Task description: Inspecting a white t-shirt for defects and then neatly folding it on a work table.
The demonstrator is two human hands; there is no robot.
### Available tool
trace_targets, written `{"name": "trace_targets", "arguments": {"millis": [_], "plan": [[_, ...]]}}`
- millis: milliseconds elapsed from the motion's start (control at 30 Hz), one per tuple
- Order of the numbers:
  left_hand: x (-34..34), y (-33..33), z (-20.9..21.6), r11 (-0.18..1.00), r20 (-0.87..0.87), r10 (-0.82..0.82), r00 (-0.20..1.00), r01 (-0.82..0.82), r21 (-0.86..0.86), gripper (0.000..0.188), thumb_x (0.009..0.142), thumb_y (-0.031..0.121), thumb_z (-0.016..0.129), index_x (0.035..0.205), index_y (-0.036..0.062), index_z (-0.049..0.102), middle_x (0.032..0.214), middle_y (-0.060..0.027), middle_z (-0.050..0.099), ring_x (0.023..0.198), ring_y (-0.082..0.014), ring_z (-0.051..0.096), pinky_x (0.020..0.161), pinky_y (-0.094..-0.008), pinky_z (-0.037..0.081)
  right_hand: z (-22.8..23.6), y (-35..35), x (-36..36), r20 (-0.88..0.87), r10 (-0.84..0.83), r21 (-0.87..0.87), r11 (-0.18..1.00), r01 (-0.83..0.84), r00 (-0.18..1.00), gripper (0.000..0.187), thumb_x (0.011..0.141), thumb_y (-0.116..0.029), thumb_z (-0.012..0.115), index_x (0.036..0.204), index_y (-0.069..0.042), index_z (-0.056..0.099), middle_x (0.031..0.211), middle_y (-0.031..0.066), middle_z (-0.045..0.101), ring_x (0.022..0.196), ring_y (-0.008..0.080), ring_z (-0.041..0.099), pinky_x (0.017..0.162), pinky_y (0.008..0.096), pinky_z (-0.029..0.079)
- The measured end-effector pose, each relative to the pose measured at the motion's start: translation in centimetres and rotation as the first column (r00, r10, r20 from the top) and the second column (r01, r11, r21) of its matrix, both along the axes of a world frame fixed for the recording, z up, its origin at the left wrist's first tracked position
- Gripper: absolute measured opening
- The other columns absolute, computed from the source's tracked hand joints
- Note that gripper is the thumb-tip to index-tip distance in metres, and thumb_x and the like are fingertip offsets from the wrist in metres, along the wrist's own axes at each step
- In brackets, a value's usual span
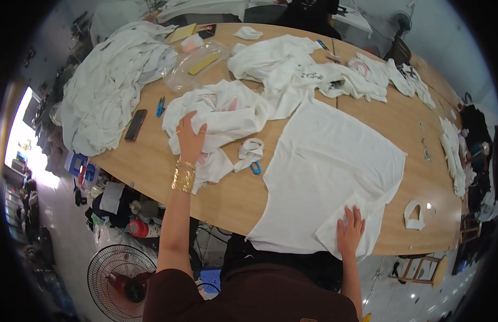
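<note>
A white garment piece (329, 161) lies spread flat on the wooden table in front of me, its lower edge reaching the near rim. My right hand (350, 233) rests on a smaller folded white piece (335, 225) at its near right corner, palm down with fingers apart. Further left, my left hand (191, 140), with gold bangles at the wrist, touches a crumpled white cloth heap (233, 110) showing pink print. Its thumb stands away from the fingers. Beside that heap lies a curled white strip (250, 153), partly covering a blue-handled tool (255, 168).
A large white cloth pile (115, 80) covers the table's far left, near a phone (136, 125) and blue thread snips (161, 107). More white garments (281, 61) lie at the back. A white ring-shaped scrap (414, 216) sits at right. A fan (122, 282) stands below the table's left edge.
</note>
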State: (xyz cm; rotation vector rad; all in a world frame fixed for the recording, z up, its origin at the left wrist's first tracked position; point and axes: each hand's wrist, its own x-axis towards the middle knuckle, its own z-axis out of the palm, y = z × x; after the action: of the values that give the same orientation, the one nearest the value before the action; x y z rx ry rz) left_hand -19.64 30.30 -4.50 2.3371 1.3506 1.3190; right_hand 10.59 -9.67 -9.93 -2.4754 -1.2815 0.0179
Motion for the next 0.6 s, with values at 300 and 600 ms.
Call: {"name": "trace_targets", "arguments": {"millis": [300,600], "plan": [[-0.1,-2.2,-1.2,0.974,-0.233,-0.154,0.96,0.109,-0.197,0.024,0.076,0.026,0.066,0.086,0.0066,0.056,0.082,-0.0051,0.059,0.077,-0.024,0.057,0.07,-0.0445,0.04,-0.8,-0.9,3.0,0.043,-0.077,0.002,0.997,0.077,0.996,0.04,0.087,-0.02,0.05,0.126,-0.012,0.045,0.135,0.0104,0.038,0.127,0.026,0.032,0.106,0.0446,0.02],[-3.7,1.8,0.7,0.897,0.191,-0.078,0.979,0.152,-0.415,0.026,0.085,0.025,0.059,0.085,-0.0009,0.056,0.063,-0.0072,0.051,0.058,-0.0153,0.044,0.057,-0.0273,0.039,-0.7,-0.4,2.9,0.037,-0.052,0.023,0.998,0.051,0.998,0.039,0.088,-0.02,0.049,0.125,-0.011,0.045,0.134,0.0109,0.039,0.126,0.0271,0.034,0.106,0.0447,0.02]]}}
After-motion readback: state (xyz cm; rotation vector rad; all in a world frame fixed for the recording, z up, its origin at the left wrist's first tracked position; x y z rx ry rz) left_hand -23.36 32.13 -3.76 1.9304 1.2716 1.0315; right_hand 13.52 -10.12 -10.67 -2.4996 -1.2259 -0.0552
